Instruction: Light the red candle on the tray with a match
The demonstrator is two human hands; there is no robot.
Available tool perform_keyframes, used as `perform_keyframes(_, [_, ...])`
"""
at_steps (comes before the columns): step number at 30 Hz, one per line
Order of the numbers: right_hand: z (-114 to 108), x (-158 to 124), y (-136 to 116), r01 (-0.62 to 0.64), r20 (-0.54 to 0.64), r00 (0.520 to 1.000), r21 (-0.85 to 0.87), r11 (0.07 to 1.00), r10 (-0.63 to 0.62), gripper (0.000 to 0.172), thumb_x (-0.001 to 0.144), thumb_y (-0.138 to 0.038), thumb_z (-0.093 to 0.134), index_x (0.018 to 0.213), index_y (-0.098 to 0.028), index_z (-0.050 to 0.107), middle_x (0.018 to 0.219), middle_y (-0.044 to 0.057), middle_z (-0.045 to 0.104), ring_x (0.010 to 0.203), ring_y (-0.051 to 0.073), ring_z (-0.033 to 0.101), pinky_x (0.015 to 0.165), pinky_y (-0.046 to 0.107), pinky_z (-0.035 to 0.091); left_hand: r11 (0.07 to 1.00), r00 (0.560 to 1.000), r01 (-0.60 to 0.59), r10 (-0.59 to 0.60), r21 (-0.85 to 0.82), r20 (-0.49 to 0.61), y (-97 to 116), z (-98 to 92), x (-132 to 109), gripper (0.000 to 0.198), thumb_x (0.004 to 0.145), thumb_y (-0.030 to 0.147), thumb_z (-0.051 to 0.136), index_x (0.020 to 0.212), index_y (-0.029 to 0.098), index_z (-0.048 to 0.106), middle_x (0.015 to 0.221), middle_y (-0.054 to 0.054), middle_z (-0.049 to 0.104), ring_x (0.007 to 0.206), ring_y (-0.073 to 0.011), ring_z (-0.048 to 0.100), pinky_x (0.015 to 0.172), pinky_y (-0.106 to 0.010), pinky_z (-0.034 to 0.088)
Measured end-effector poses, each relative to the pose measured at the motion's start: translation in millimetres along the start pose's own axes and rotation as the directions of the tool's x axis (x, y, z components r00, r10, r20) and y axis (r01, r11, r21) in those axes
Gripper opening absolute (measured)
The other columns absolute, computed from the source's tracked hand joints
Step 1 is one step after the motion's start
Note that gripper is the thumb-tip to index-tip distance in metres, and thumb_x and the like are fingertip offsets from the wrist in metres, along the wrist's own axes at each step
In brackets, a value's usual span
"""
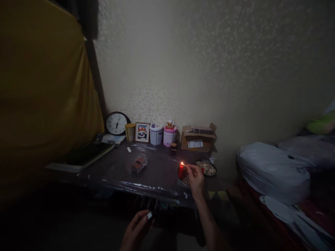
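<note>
Wooden matchstick (pixel 185 165) held out over the worktop (pixel 110 174), its tip at the flame on top of a red candle (pixel 180 171). Can't tell if the flame sits on the wick, the match or both. Right hand (pixel 195 179) has its grip closed, fingertips pinched on the stick. Candle stands upright in a round dish (pixel 183 180), with a dark dish of loose matchsticks (pixel 206 167) just beside it. Left hand (pixel 135 230) is low, out past the worktop's front edge, grip curled around a small white object (pixel 149 215), too small to identify. Clear plastic sheet (pixel 146 186) covers the worktop. On it, mid-surface: a small brown box (pixel 139 165) and a white stub (pixel 129 150). Along the wall: wall clock (pixel 117 123), yellow tin (pixel 130 132), framed panda picture (pixel 142 132), white tub (pixel 156 134), pink tub (pixel 170 136) under a lucky-cat figurine (pixel 170 123), open cardboard box (pixel 199 139). Far left, a notebook (pixel 83 157). Right of the worktop, a grey bag (pixel 273 172) lies on a bed (pixel 264 209).
</note>
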State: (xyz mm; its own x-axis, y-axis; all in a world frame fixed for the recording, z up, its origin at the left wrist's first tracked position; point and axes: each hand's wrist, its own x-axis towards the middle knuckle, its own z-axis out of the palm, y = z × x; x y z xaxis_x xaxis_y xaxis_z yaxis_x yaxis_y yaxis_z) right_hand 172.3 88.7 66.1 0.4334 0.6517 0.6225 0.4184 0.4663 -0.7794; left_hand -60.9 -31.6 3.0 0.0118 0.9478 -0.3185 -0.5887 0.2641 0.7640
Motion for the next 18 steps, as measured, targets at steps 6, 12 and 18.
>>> perform_keyframes(6, [-1.2, -2.0, -2.7, -0.053, -0.009, 0.999, 0.052, 0.997, 0.053, 0.025, 0.075, -0.04, 0.058, 0.079, -0.016, 0.062, 0.081, 0.006, 0.062, 0.075, 0.017, 0.059, 0.07, 0.031, 0.049, 1.0, 1.0, 0.013, -0.013, 0.001, -0.015, 0.9, -0.1, 0.3, 0.038, 0.051, 0.041, 0.078, 0.08, 0.019, 0.067, 0.077, -0.005, 0.071, 0.082, -0.022, 0.065, 0.078, -0.031, 0.047])
perform_keyframes(12, [-19.8, 0.1, -34.8, -0.148, -0.006, 0.989, 0.151, 0.977, 0.151, 0.029, 0.072, -0.044, 0.061, 0.08, -0.016, 0.06, 0.074, 0.003, 0.062, 0.065, 0.015, 0.059, 0.061, 0.027, 0.049, 1.0, 1.0, -0.003, 0.003, -0.015, 0.006, 5.5, 3.4, -8.5, 0.032, 0.055, 0.037, 0.077, 0.08, 0.02, 0.068, 0.08, -0.002, 0.071, 0.085, -0.0194, 0.064, 0.078, -0.026, 0.047])
perform_keyframes(18, [-74.4, 9.0, -65.6, -0.231, 0.182, 0.966, 0.288, 0.929, 0.184, 0.035, 0.078, -0.053, 0.046, 0.063, -0.021, 0.046, 0.058, -0.003, 0.047, 0.048, 0.009, 0.044, 0.046, 0.022, 0.04, 1.0, 0.999, 0.023, -0.023, 0.005, 0.036, 5.5, 1.4, -4.9, 0.032, 0.054, 0.038, 0.077, 0.079, 0.02, 0.068, 0.078, -0.002, 0.07, 0.084, -0.0194, 0.064, 0.078, -0.026, 0.047])
